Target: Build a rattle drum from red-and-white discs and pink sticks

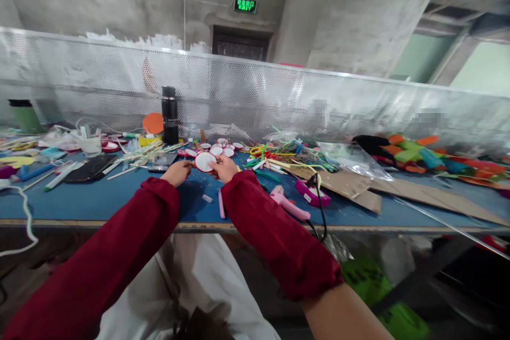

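A round white disc with a red rim point(205, 161) is held above the blue table point(119, 199) between both hands. My left hand point(177, 172) pinches its left edge with closed fingers. My right hand point(225, 168) grips its right edge, fingers curled. Both arms wear dark red sleeves. Several similar red and white discs point(221, 149) lie on the table just behind the hands. A pink glue gun point(287, 203) lies to the right of my right wrist, its black cord running off the table edge.
A black bottle point(170, 115) stands at the back beside an orange disc point(153, 122). A black phone point(91, 168), sticks and pens lie left. Coloured straws point(287, 156), cardboard sheets point(378, 187) and foam shapes point(418, 154) fill the right. A perforated metal screen point(255, 93) backs the table.
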The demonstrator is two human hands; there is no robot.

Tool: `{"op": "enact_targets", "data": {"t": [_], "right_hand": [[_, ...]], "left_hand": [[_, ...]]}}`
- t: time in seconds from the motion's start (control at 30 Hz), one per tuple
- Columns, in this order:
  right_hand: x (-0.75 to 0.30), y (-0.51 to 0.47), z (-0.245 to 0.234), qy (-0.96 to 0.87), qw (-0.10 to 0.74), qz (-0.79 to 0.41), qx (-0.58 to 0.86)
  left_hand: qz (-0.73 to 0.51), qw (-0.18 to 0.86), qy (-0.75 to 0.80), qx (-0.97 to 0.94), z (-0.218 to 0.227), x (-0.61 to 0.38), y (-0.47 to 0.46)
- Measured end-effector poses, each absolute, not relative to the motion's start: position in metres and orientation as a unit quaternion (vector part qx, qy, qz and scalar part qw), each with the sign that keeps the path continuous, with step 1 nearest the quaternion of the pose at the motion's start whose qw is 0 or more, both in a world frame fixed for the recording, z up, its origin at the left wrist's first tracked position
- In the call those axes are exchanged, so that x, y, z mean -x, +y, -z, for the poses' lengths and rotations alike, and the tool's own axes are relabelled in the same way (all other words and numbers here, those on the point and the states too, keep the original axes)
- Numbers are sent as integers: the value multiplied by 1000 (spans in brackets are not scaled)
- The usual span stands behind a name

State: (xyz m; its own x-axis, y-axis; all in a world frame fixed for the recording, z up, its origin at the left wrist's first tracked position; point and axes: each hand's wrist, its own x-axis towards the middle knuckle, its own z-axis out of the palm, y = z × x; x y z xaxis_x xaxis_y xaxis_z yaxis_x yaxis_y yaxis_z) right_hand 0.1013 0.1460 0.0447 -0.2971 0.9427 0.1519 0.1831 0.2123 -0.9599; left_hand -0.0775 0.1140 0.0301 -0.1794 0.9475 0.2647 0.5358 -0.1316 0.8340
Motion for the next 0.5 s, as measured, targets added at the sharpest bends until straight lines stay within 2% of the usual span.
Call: {"op": "enact_targets", "data": {"t": [0.13,0.3,0.5], "right_hand": [[-101,148,-43,-654,417,-455,438],[-101,149,-42,-657,415,-445,445],[-101,148,-43,-663,407,-441,447]], "left_hand": [[-381,155,659,-630,-28,81,112],[-328,140,662,-660,-26,81,111],[-416,112,639,-637,-32,82,113]]}}
